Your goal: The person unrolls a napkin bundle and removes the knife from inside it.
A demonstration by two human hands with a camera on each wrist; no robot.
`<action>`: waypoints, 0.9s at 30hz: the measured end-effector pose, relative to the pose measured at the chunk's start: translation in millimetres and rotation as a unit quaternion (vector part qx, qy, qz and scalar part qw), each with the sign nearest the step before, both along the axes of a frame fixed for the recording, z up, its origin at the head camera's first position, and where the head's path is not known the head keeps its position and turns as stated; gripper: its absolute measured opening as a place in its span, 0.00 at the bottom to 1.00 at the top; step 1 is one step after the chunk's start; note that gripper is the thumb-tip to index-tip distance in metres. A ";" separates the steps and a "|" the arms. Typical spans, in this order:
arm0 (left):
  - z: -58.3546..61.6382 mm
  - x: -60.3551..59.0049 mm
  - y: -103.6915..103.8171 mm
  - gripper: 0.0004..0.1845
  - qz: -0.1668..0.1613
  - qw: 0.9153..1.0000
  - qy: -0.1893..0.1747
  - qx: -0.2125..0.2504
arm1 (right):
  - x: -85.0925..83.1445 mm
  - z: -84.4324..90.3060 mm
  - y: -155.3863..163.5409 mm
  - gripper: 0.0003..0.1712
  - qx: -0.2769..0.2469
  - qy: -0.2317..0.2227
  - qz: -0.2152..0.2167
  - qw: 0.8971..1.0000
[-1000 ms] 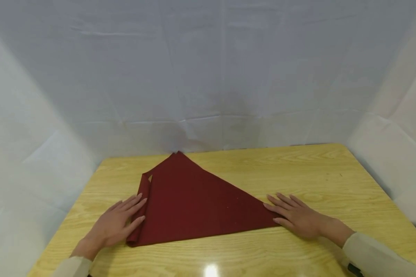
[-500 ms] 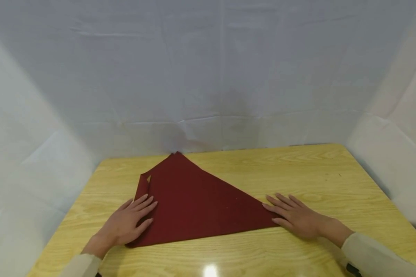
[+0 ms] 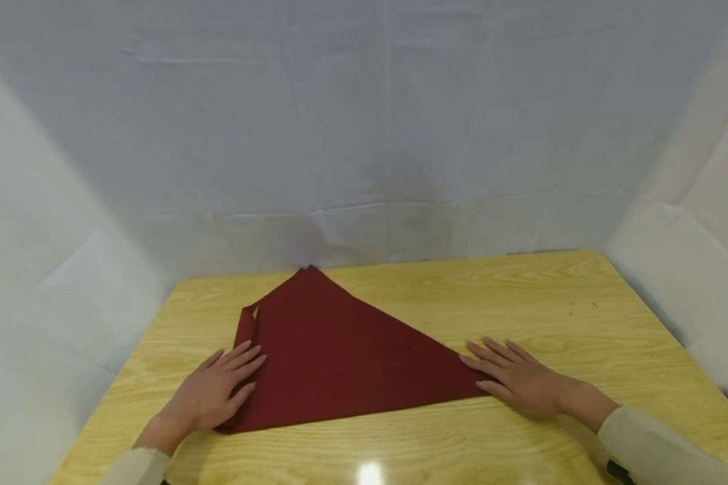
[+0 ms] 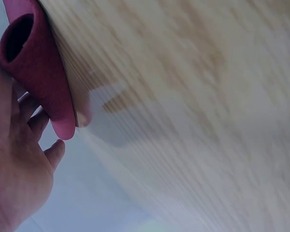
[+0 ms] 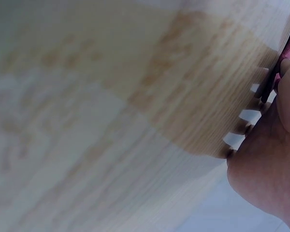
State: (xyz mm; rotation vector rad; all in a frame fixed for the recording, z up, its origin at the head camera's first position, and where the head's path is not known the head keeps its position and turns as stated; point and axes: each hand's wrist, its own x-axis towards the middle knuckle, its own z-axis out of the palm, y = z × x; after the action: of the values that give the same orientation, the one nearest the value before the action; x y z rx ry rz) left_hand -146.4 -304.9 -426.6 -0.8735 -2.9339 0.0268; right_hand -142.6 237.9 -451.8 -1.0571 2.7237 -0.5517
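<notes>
A dark red cloth (image 3: 334, 357), folded to a rough triangle, lies on the wooden table. Its left edge is turned over into a loose roll, whose hollow end (image 4: 31, 53) shows in the left wrist view. Across that rolled edge rests my left hand (image 3: 209, 394), fingers extended and spread over the cloth. At the cloth's right-hand point, my right hand (image 3: 524, 380) lies flat, thumb and forefinger touching the tip and the other fingers reaching past it over the wood. In the right wrist view the right hand (image 5: 266, 159) covers most of the cloth.
The yellow wood-grain table (image 3: 522, 296) has a rounded far right corner. White sheeting (image 3: 388, 135) hangs close behind it and along both sides. A bright light reflection lies on the table near the front.
My left hand moves right over the rolled edge, then slides back left a little, and the rolled edge shifts slightly left and looks flatter. The right hand stays in place.
</notes>
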 end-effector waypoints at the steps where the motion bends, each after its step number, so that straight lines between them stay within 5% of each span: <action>1: 0.2 0.3 -0.9 0.25 0.001 1.000 0.001 0.001 | 0.0 -0.1 -0.2 0.29 0.001 -0.001 0.000 1.000; 18: 5.4 7.6 -16.8 0.22 0.009 1.000 0.014 0.017 | -1.0 -2.1 0.4 0.29 0.004 0.000 0.001 1.000; 27: 10.1 13.7 -30.5 0.23 0.043 0.999 -0.009 0.021 | 0.0 -3.2 2.0 0.29 0.001 0.000 -0.001 1.000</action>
State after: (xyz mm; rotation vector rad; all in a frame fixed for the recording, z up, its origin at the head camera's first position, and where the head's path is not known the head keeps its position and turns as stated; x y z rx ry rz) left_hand -132.7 -335.4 -416.5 -0.7442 -2.9755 -0.0365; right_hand -142.6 239.8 -455.0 -1.0556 2.7253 -0.5492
